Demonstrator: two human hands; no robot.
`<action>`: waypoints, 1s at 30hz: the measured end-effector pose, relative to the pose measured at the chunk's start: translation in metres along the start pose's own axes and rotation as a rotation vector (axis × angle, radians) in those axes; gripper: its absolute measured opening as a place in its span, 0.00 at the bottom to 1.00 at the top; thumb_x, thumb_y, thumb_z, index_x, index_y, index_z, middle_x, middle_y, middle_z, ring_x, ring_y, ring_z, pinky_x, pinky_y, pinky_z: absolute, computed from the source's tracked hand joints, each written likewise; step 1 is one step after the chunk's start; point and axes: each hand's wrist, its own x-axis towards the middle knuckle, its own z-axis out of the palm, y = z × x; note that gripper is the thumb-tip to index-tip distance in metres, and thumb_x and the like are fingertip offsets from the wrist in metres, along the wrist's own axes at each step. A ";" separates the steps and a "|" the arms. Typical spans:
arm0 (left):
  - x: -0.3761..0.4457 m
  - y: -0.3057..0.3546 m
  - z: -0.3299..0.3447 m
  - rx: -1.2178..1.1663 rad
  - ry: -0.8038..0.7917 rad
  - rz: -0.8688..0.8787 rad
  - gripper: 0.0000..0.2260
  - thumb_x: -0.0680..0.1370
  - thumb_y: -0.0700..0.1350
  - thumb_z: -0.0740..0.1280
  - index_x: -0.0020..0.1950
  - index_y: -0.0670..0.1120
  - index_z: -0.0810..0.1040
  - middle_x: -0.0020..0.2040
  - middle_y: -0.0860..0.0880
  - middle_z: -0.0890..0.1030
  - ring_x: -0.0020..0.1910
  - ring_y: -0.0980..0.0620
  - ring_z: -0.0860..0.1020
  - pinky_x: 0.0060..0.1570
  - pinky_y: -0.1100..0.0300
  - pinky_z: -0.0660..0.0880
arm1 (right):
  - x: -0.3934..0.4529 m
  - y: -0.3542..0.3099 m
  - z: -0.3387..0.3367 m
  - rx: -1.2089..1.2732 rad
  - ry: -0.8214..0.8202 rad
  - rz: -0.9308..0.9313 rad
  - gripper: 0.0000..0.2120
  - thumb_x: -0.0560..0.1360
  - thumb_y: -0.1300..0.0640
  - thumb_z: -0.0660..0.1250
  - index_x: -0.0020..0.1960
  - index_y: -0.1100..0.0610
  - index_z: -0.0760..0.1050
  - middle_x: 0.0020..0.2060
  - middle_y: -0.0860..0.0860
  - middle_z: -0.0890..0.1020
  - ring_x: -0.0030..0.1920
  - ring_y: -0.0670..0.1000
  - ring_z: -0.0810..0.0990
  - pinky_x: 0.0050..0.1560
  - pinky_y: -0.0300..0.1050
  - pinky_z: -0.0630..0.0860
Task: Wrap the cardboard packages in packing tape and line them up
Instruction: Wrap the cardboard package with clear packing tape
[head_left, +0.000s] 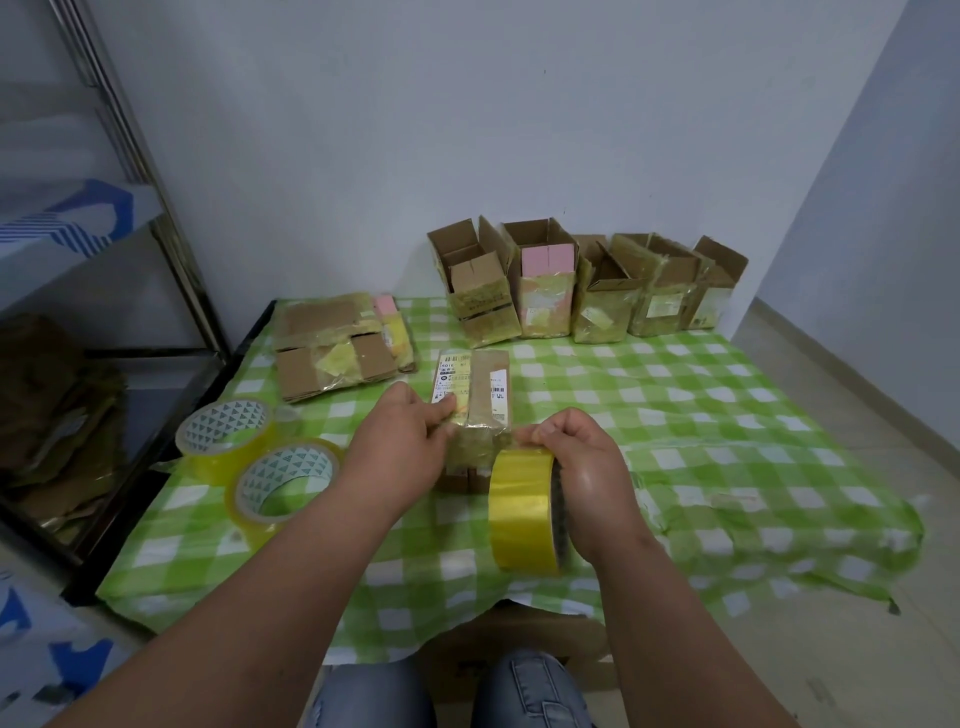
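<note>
The cardboard package (470, 410) lies flat at the centre of the counter (675, 415), which is covered by a green-and-white checked cloth. Its long axis runs from 12 to 6 o'clock, with printed labels on the far half and a band of glossy tape across the near half.

The left hand (402, 447) rests on the 9 o'clock edge of the package, fingertips pinching that edge. The right hand (582, 467) grasps a yellow tape roll (524, 512), held upright just beside the package at its 4 o'clock corner; the fingers curl over the top of the roll.

Two spare tape rolls (260, 457) lie flat at 9 o'clock of the package. A stack of flattened cartons (332, 353) lies at 10 o'clock. A row of open-topped taped boxes (587, 291) stands against the wall from 12 to 2 o'clock, the boxes side by side.

A metal shelf (130, 208) stands at the counter's 9 o'clock side.
</note>
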 end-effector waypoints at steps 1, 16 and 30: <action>0.001 0.001 -0.002 0.002 -0.005 -0.013 0.17 0.81 0.49 0.65 0.69 0.53 0.75 0.44 0.54 0.66 0.39 0.60 0.68 0.32 0.72 0.60 | -0.001 0.000 -0.001 0.009 0.000 0.000 0.16 0.77 0.63 0.64 0.32 0.51 0.74 0.43 0.52 0.85 0.44 0.57 0.81 0.51 0.56 0.77; -0.023 0.058 -0.009 -0.513 -0.248 -0.030 0.08 0.74 0.43 0.74 0.52 0.51 0.81 0.45 0.52 0.83 0.46 0.55 0.81 0.53 0.56 0.79 | -0.012 -0.003 -0.007 0.153 -0.210 -0.056 0.07 0.72 0.56 0.67 0.36 0.53 0.78 0.39 0.54 0.83 0.42 0.52 0.81 0.44 0.48 0.76; -0.025 0.051 -0.017 -0.333 -0.129 -0.052 0.07 0.78 0.45 0.68 0.40 0.50 0.78 0.36 0.53 0.80 0.36 0.52 0.77 0.38 0.56 0.74 | -0.035 -0.001 0.002 -0.247 -0.025 -0.103 0.23 0.74 0.44 0.70 0.68 0.46 0.73 0.60 0.44 0.78 0.57 0.39 0.76 0.48 0.31 0.69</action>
